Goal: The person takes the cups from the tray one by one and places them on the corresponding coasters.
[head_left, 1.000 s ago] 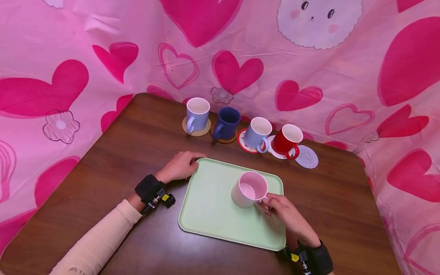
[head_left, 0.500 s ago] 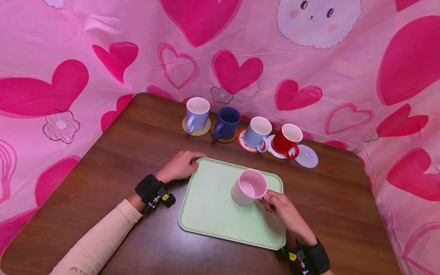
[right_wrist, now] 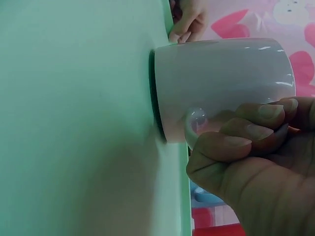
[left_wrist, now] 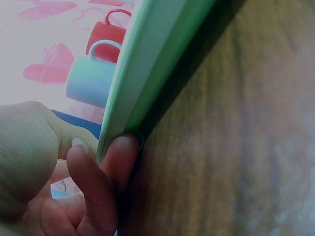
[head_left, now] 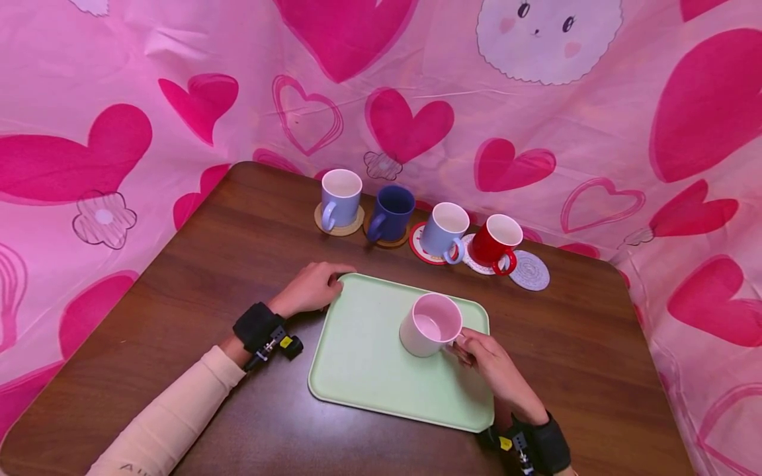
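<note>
A pink mug (head_left: 430,325) stands upright over the right half of the light green tray (head_left: 369,370); whether its base touches the tray, I cannot tell. My right hand (head_left: 497,367) holds it by the handle (right_wrist: 193,129), fingers curled, as the right wrist view shows close up. At the tray's far left corner, my left hand (head_left: 309,287) grips the rim. From the left wrist view, its fingers (left_wrist: 91,182) bend at the tray's edge (left_wrist: 142,73). The tray lies on the dark wooden table (head_left: 238,410).
Behind the tray is a row of mugs on coasters: light blue (head_left: 341,198), dark blue (head_left: 391,213), another light blue mug (head_left: 444,230) and a red mug (head_left: 496,241). A grey round coaster (head_left: 530,271) lies at the row's right end. A pink heart-print cloth (head_left: 411,53) hangs behind the table.
Between the first frame and the second, the pink mug and my right hand shift very slightly away from me; since then they stay almost still. My left hand keeps its place at the tray corner.
</note>
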### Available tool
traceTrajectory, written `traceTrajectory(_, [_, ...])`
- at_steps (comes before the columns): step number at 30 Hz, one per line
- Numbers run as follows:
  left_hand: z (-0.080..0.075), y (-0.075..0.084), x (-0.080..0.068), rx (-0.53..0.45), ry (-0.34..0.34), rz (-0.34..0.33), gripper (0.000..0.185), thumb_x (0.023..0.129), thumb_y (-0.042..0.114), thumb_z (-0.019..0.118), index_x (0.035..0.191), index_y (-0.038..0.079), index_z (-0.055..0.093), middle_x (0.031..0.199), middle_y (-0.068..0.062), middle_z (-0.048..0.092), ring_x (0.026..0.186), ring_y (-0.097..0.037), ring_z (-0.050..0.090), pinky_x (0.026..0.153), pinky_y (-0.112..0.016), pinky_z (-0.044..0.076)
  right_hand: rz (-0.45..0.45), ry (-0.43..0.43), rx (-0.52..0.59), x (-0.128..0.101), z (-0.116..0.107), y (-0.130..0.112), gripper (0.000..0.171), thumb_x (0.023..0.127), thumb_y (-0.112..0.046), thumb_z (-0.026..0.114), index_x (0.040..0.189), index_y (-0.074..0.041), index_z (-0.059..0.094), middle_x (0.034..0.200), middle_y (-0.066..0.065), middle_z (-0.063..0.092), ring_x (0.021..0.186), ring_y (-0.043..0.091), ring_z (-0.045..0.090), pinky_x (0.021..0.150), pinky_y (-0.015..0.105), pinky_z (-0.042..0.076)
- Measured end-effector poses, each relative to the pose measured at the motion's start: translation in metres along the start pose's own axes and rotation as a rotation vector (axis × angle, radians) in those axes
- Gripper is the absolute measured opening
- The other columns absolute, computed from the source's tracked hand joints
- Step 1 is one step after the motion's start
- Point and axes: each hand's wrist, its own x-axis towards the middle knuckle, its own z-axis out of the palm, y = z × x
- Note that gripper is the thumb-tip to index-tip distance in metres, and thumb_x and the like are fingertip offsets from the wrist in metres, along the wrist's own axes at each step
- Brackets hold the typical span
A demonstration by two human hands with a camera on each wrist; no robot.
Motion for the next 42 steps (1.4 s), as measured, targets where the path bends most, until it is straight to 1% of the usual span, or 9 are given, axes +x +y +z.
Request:
traceTrajectory(7, [0.000,0.000,0.001,0.009,0.012,0.019,0.039,0.094,0.008,0.056,0.131,0.018,0.063,0.081,-0.004,0.059,0.061,-0.023,0.053,0.055,-0.032,0.041,0.026,0.021,0.013,-0.002,-0.002,-0.005,0.037,0.105,-0.024,0.036,0.089,0.006,0.049,0.079,0.021,0.044,0.080,0.039,0.045,0.071,0.034,0.041])
traceTrajectory(12, [0.000,0.000,0.000,0.015,0.019,0.021,0.039,0.094,0.008,0.056,0.130,0.018,0.064,0.082,-0.004,0.059,0.061,-0.023,0.053,0.055,-0.032,0.040,0.010,0.027,0.031,-0.006,-0.007,-0.010,0.042,0.106,-0.026,0.036,0.094,0.012,0.048,0.080,0.025,0.043,0.081,0.043,0.043,0.072,0.036,0.043])
traceTrajectory(16, [0.001,0.001,0.000,0.026,0.024,0.022,0.039,0.094,0.008,0.056,0.131,0.017,0.064,0.084,-0.004,0.059,0.061,-0.022,0.052,0.056,-0.032,0.040,0.010,0.038,0.051,-0.007,-0.009,-0.011,0.043,0.106,-0.027,0.037,0.095,0.013,0.048,0.081,0.026,0.042,0.082,0.043,0.043,0.074,0.036,0.043])
traceTrajectory(21, [0.002,0.001,0.001,0.031,0.033,0.018,0.038,0.093,0.009,0.056,0.130,0.018,0.064,0.080,-0.004,0.058,0.061,-0.022,0.052,0.056,-0.031,0.040,0.018,0.061,0.047,-0.006,-0.010,-0.011,0.038,0.105,-0.024,0.037,0.094,0.011,0.049,0.080,0.022,0.043,0.082,0.041,0.044,0.073,0.036,0.044])
traceTrajectory(27, [0.002,-0.001,0.001,0.052,0.042,0.034,0.038,0.093,0.008,0.055,0.128,0.018,0.065,0.073,-0.004,0.053,0.059,-0.021,0.050,0.053,-0.030,0.037,-0.033,0.096,0.063,-0.006,-0.012,-0.013,0.036,0.106,-0.020,0.036,0.088,0.008,0.047,0.077,0.021,0.040,0.077,0.034,0.044,0.070,0.036,0.043])
traceTrajectory(29, [0.002,-0.001,0.002,0.058,0.046,0.033,0.038,0.093,0.008,0.056,0.128,0.019,0.065,0.072,-0.003,0.052,0.059,-0.021,0.050,0.054,-0.030,0.036,-0.042,0.113,0.060,-0.007,-0.014,-0.014,0.037,0.106,-0.021,0.035,0.088,0.009,0.047,0.077,0.021,0.041,0.076,0.033,0.044,0.070,0.036,0.043])
traceTrajectory(34, [0.002,-0.001,0.002,0.062,0.045,0.030,0.038,0.093,0.008,0.055,0.128,0.018,0.065,0.072,-0.004,0.051,0.060,-0.021,0.049,0.055,-0.031,0.036,-0.024,0.167,0.051,-0.010,-0.019,-0.017,0.038,0.106,-0.023,0.035,0.091,0.010,0.048,0.077,0.021,0.041,0.077,0.030,0.046,0.071,0.036,0.043])
traceTrajectory(38, [0.003,0.000,0.002,0.060,0.050,0.027,0.038,0.093,0.008,0.056,0.128,0.018,0.065,0.074,-0.004,0.053,0.062,-0.021,0.051,0.056,-0.031,0.037,-0.021,0.196,0.049,-0.012,-0.022,-0.019,0.043,0.107,-0.027,0.036,0.093,0.012,0.048,0.078,0.022,0.042,0.077,0.034,0.046,0.072,0.034,0.044])
traceTrajectory(42, [0.003,0.000,0.002,0.062,0.054,0.042,0.039,0.092,0.006,0.056,0.129,0.016,0.065,0.076,-0.004,0.055,0.062,-0.020,0.050,0.055,-0.031,0.038,-0.039,0.206,0.059,-0.014,-0.025,-0.020,0.047,0.106,-0.032,0.037,0.095,0.013,0.047,0.079,0.022,0.042,0.076,0.037,0.044,0.071,0.033,0.044])
